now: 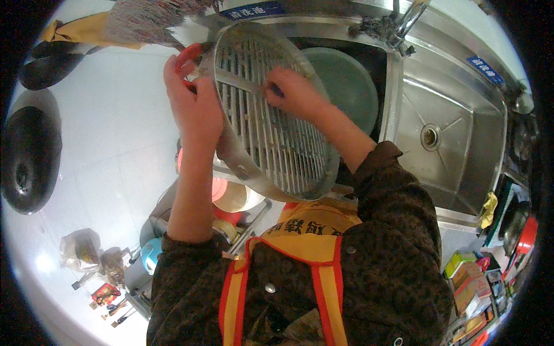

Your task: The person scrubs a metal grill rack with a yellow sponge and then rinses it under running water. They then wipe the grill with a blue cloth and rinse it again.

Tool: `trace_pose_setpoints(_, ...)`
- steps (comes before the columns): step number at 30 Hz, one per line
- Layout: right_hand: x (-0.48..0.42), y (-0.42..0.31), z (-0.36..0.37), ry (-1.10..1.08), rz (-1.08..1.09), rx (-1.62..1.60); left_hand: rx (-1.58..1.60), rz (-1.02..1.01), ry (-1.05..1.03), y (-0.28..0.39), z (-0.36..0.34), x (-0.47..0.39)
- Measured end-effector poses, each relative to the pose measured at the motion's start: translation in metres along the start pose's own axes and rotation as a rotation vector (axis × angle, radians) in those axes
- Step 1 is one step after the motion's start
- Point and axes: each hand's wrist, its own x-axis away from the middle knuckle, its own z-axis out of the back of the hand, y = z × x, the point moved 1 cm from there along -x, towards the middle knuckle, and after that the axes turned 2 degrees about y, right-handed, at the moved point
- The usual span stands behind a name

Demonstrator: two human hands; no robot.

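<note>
A round metal steamer tray (277,129) with a slatted bottom is tilted up on edge in front of me. Its deep rim is towards my left hand (194,104), whose fingers are curled around that upper left edge. My right hand (292,91) reaches across the slats, fingers bent against them beside a flat crossbar (236,81). It is slightly blurred, and whether something small is inside the fingers cannot be made out. Behind the tray, a grey-green round basin (346,86) sits in the left sink bowl, partly hidden by the tray and my right arm.
On the right is a second stainless steel sink bowl (433,116) with a drain. A metal faucet (409,26) rises behind the divider. Black woks (32,160) hang on the white tiled wall at left. Boxes (471,285) crowd the lower right; a yellow cloth (489,210) lies at the sink corner.
</note>
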Motion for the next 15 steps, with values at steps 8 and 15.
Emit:
trace_pose_setpoints(8,0.112,0.11,-0.013,-0.233,-0.365,0.187,-0.029,0.002,-0.03,0.001,0.003,-0.001)
trace_pose_setpoints(15,0.136,0.154,-0.022,0.015,-0.728,0.738,0.017,0.048,-0.024,0.005,0.001,0.002)
